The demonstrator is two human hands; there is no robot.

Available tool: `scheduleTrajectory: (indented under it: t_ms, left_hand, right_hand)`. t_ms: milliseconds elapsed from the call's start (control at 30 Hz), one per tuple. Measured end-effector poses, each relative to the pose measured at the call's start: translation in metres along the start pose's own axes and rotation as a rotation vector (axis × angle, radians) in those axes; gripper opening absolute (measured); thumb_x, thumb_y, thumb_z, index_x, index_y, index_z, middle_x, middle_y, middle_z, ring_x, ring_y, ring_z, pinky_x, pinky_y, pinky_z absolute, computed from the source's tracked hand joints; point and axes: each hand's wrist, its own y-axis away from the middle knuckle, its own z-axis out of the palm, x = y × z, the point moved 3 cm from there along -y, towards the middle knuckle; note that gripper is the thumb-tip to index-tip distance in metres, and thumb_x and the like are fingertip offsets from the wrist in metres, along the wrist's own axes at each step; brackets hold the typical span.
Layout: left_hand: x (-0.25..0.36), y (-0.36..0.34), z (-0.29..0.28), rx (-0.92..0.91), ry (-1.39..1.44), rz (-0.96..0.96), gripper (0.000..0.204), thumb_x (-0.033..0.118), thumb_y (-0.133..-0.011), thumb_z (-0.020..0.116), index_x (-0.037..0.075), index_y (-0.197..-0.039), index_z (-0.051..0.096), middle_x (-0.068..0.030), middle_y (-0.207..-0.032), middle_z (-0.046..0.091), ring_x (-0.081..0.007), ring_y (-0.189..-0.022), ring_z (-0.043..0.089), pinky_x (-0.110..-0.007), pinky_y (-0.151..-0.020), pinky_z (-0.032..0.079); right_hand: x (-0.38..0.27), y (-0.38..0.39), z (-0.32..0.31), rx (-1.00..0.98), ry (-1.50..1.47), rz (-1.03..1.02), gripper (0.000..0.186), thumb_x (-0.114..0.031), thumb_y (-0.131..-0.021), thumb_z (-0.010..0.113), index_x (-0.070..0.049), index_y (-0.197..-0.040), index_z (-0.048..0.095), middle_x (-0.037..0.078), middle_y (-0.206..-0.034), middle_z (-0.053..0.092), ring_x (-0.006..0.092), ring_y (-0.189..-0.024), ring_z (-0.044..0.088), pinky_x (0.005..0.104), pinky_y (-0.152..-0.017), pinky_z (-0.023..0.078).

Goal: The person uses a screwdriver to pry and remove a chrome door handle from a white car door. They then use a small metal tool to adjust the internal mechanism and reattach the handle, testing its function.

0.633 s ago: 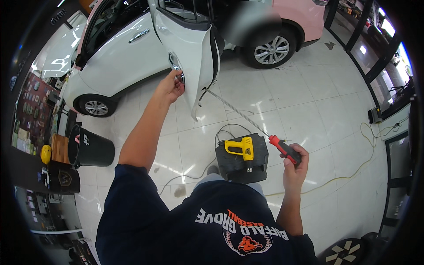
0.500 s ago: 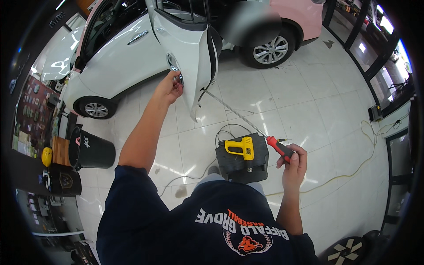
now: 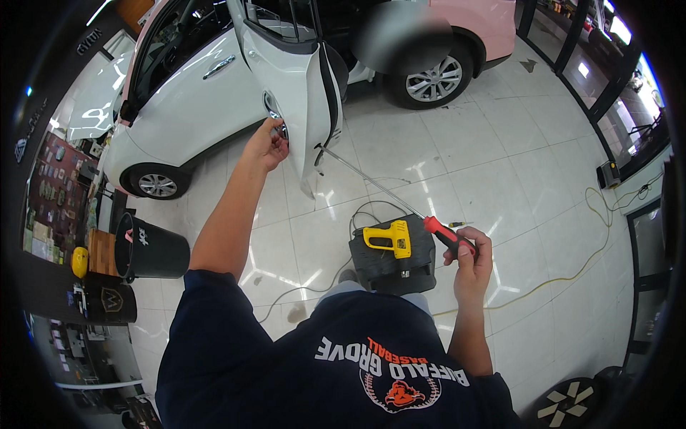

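My left hand [image 3: 266, 146] is closed on the chrome door handle [image 3: 274, 107] of a white car door [image 3: 291, 86] that stands swung out from the car. In my right hand [image 3: 473, 261] is the red-and-black grip of a long screwdriver [image 3: 446, 234]. Its thin metal shaft slants up and left, and the tip meets the door's edge near a small dark spot; whether it is inside an opening is too small to tell. Below the shaft, a yellow heat gun [image 3: 389, 239] lies on a black stool or box [image 3: 364, 273], with its cord trailing on the floor.
The car has a pink rear part [image 3: 479, 25] and a rear wheel [image 3: 437, 80] behind the door. A black bucket [image 3: 158, 250] stands at left. A yellow cord [image 3: 564, 284] crosses the tiled floor at right. A round black seat [image 3: 564, 404] is at lower right.
The door has shifted slightly left in the view, along with my left hand. The screwdriver and my right hand have moved a little left too, the tip staying at the door edge.
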Motion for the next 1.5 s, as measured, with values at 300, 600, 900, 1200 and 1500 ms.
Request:
scheduleTrajectory:
  t_ms: [300, 600, 900, 1200, 1500]
  left_hand:
    - [-0.001, 0.017, 0.003, -0.062, -0.078, 0.122, 0.031, 0.029, -0.083, 0.079, 0.005, -0.081, 0.059, -0.0014, -0.074, 0.053, -0.0130, -0.065, 0.054, -0.027, -0.059, 0.053]
    - [0.004, 0.001, -0.010, -0.109, -0.095, 0.080, 0.023, 0.023, -0.086, 0.074, 0.004, -0.086, 0.061, -0.0019, -0.079, 0.055, -0.0146, -0.071, 0.056, -0.029, -0.065, 0.053]
    - [-0.005, 0.006, -0.017, -0.180, -0.059, 0.151, 0.021, 0.025, -0.087, 0.071, 0.007, -0.085, 0.061, 0.0001, -0.078, 0.053, -0.0122, -0.071, 0.053, -0.028, -0.069, 0.051]
    - [-0.009, 0.009, -0.014, -0.215, -0.049, 0.174, 0.019, 0.025, -0.089, 0.069, 0.008, -0.087, 0.063, 0.0000, -0.080, 0.054, -0.0134, -0.074, 0.055, -0.030, -0.074, 0.051]
    - [-0.014, 0.018, -0.028, -0.172, -0.065, 0.175, 0.026, 0.029, -0.089, 0.072, 0.006, -0.092, 0.060, -0.0033, -0.085, 0.055, -0.0161, -0.078, 0.056, -0.032, -0.078, 0.052]
  right_hand:
    - [-0.003, 0.001, -0.003, -0.028, 0.119, -0.111, 0.026, 0.001, -0.090, 0.054, 0.001, -0.117, 0.053, 0.014, -0.121, 0.050, 0.0172, -0.091, 0.061, 0.0297, -0.078, 0.055]
    - [-0.005, -0.005, -0.001, -0.047, 0.233, -0.186, 0.029, -0.007, -0.090, 0.058, -0.001, -0.118, 0.053, 0.012, -0.115, 0.053, 0.0184, -0.083, 0.061, 0.0328, -0.077, 0.052]
    - [-0.015, -0.002, -0.002, -0.069, 0.279, -0.035, 0.033, -0.008, -0.089, 0.062, 0.002, -0.119, 0.054, 0.013, -0.118, 0.052, 0.0175, -0.089, 0.060, 0.0280, -0.077, 0.054]
    - [-0.026, -0.002, -0.007, -0.171, 0.539, 0.025, 0.041, -0.011, -0.086, 0.067, 0.002, -0.122, 0.055, 0.009, -0.105, 0.056, 0.0127, -0.085, 0.054, 0.0249, -0.077, 0.046]
    - [-0.033, 0.000, 0.000, -0.213, 0.441, 0.245, 0.053, -0.007, -0.083, 0.068, 0.002, -0.132, 0.051, 0.008, -0.098, 0.059, 0.0114, -0.072, 0.058, 0.0247, -0.069, 0.049]
